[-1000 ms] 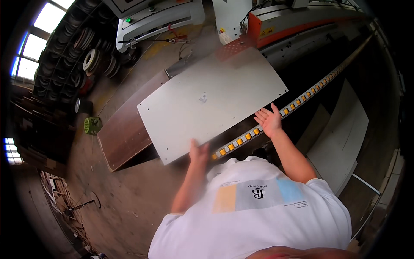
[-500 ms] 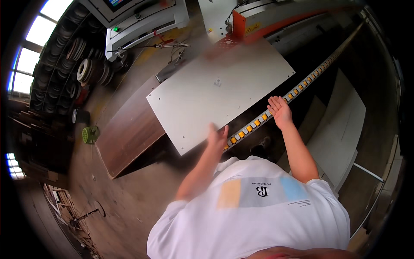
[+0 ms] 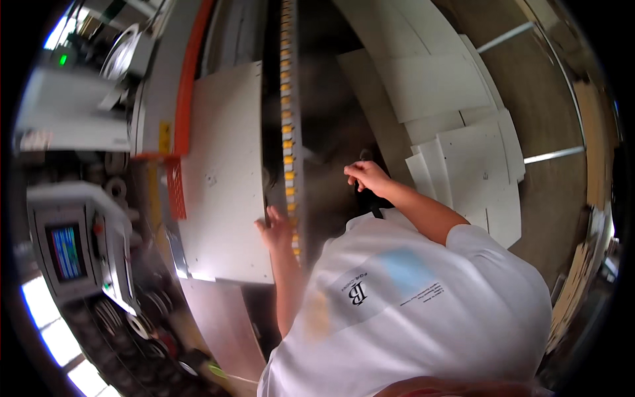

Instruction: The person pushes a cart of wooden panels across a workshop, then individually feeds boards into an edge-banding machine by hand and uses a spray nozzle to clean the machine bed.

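A large white panel (image 3: 221, 192) lies flat next to a roller rail (image 3: 289, 132) with yellow wheels. My left hand (image 3: 274, 228) rests with spread fingers on the panel's near edge by the rail and grips nothing. Just right of the rail, my right hand (image 3: 367, 177) hovers off the panel with loosely curled fingers, and I see nothing in it. A dark object (image 3: 374, 202) lies just below that hand, too blurred to identify. My white shirt (image 3: 410, 304) fills the lower middle of the view.
A machine with an orange strip (image 3: 188, 79) runs along the panel's far side. A control screen (image 3: 66, 251) stands at the left, with rolls (image 3: 142, 317) below it. Several white panels (image 3: 476, 165) lie stacked at the right. A brown board (image 3: 221, 331) lies under the white panel.
The view has swung sharply, so the panel and rail now run vertically. My right hand has lifted off the panel's edge by the rail. My left hand stays at the panel's near edge.
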The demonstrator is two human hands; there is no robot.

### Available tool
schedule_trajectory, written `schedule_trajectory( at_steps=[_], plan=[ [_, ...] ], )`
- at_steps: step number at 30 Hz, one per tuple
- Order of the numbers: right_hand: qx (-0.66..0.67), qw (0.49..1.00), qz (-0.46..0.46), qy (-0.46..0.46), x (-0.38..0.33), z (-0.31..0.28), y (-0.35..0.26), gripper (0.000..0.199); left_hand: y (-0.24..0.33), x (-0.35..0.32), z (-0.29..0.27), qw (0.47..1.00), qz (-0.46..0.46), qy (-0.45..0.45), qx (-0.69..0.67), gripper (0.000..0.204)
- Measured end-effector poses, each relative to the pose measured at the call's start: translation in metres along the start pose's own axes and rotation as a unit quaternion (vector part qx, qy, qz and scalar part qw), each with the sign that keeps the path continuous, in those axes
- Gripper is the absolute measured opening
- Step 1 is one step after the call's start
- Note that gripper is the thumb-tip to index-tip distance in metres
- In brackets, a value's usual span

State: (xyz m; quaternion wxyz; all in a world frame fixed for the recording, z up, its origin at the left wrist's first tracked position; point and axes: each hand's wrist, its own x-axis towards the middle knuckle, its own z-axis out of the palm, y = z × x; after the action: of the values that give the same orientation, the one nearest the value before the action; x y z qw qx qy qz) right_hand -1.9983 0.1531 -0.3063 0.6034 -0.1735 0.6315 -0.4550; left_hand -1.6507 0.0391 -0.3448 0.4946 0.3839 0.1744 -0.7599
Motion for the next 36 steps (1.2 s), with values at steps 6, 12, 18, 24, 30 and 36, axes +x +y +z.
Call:
schedule_trajectory(
  at_steps=[6,12,18,24,30,36],
  plan=[
    [0.052,0.993,0.077,0.067,0.058,-0.069,0.002,0.047,-0.005,0.015,0.04,0.974,0.008,-0.036,0.222,0.035],
    [0.176,0.962,0.122,0.172,0.166,-0.188,0.075,0.049,-0.117,0.035,0.142,0.904,-0.115,-0.049,0.409,0.02],
    [0.301,0.885,0.213,0.285,0.246,-0.303,0.145,0.07,-0.243,0.109,0.174,0.668,-0.124,-0.145,0.72,0.015],
    [0.4,0.778,0.28,0.394,0.312,-0.373,0.177,0.08,-0.307,0.165,0.153,0.636,-0.236,-0.012,0.734,0.033],
    [0.507,0.689,0.237,0.461,0.355,-0.393,0.204,0.072,-0.347,0.262,0.131,0.569,-0.34,-0.026,0.748,0.034],
    [0.517,0.7,0.149,0.47,0.337,-0.372,0.227,0.066,-0.507,0.404,0.176,0.47,-0.262,-0.139,0.831,0.027]
  ],
)
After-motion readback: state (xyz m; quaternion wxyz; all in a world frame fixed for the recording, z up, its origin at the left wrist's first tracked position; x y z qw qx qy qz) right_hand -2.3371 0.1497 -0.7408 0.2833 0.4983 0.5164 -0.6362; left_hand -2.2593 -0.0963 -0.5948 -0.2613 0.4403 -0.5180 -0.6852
